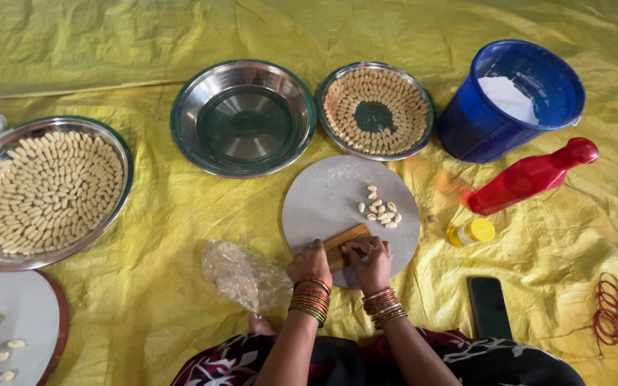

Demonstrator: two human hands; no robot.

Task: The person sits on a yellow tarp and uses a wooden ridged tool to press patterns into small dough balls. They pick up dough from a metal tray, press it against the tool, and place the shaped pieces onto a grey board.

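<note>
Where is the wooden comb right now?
In the head view the comb lies on the near edge of the round board, low centre, under both the left hand and right hand, near the shaped dough pieces.

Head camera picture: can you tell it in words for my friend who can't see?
Two bangled hands, left hand and right hand, press a ridged wooden comb on a round grey board beside small pale dough shells; steel plates of shells lie on yellow sheeting.

Dough pieces [380, 211] lie on the round board [323, 200], behind the wooden comb [346, 243].
</note>
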